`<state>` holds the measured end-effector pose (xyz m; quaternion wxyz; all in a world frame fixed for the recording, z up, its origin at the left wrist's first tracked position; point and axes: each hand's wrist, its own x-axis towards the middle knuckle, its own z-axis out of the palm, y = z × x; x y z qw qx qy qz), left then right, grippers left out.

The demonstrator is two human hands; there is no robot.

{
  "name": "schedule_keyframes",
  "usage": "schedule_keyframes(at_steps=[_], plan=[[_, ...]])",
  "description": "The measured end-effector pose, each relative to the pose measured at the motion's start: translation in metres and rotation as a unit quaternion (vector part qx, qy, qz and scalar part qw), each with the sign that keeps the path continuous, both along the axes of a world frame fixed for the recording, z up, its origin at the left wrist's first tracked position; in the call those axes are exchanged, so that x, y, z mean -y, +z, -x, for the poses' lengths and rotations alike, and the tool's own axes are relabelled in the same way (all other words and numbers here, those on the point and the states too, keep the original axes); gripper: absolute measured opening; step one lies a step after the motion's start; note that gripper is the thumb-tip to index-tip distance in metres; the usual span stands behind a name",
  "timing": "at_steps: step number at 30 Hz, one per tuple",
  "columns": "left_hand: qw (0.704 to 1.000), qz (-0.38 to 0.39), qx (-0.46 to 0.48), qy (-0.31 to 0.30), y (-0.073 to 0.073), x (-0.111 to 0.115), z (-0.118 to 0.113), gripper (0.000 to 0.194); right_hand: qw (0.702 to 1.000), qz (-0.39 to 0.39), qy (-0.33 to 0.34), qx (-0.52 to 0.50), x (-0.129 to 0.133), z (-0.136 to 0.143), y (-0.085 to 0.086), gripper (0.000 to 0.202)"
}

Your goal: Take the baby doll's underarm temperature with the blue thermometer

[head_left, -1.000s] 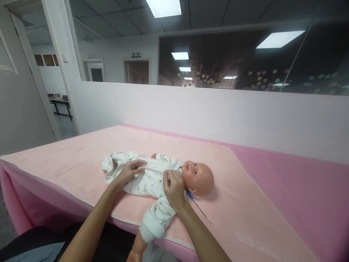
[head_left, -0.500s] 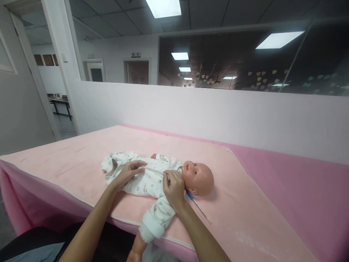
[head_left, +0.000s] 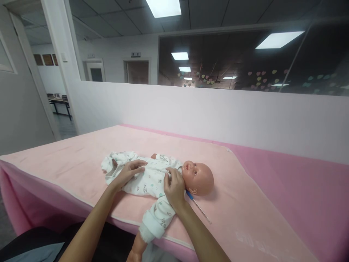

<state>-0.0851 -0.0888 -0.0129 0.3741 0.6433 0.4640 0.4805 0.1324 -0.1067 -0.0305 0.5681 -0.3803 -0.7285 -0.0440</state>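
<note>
A baby doll [head_left: 200, 178] lies on its back on the pink-covered table [head_left: 240, 203], head to the right, in a white patterned outfit [head_left: 152, 183]. My left hand [head_left: 129, 174] rests on the middle of the outfit with its fingers apart. Over the doll's chest, near the neck, is my right hand [head_left: 174, 185], thumb and forefinger a little apart at the front of the outfit; whether cloth is between them I cannot tell. One doll arm [head_left: 138, 247] hangs past the table's front edge. A thin blue-ended thermometer [head_left: 200, 207] lies beside the head.
Behind the table stands a low white wall [head_left: 191, 109] with a wide window above it. At the far left is a door [head_left: 21, 98], with a dark-legged table [head_left: 60, 102] in the room beyond. The bed's front edge is close to my body.
The fingers of my right hand have parted slightly at the chest of the outfit. My left hand and the doll have stayed in place.
</note>
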Motion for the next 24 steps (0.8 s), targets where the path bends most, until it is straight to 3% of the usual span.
schedule_keyframes(at_steps=[5,8,12,15,18,21,24], plan=[[1.0,-0.003,-0.006,0.014,-0.001,0.002,-0.002,0.04,0.999,-0.008,-0.002,-0.042,0.002,0.001,0.0,0.016],[0.999,-0.005,-0.012,0.033,0.003,0.002,-0.002,0.041,0.998,-0.051,-0.025,-0.041,0.004,0.0,0.005,0.017],[0.998,0.008,-0.032,0.045,0.021,-0.011,-0.005,0.042,0.989,-0.14,-0.053,-0.005,0.015,-0.008,0.025,0.021],[0.996,-0.042,-0.074,0.002,0.041,-0.03,-0.026,0.04,0.986,-0.138,-0.082,-0.032,0.037,-0.028,0.036,0.017],[0.984,-0.076,-0.132,-0.095,0.054,-0.047,-0.063,0.035,0.975,-0.053,-0.197,-0.092,0.07,-0.059,0.021,0.013],[0.964,-0.047,-0.182,-0.19,0.051,-0.057,-0.096,0.035,0.948,0.061,-0.313,0.006,0.101,-0.096,-0.012,0.018],[0.944,-0.019,-0.218,-0.248,0.039,-0.06,-0.108,0.04,0.93,0.136,-0.32,0.122,0.116,-0.125,-0.04,0.02]])
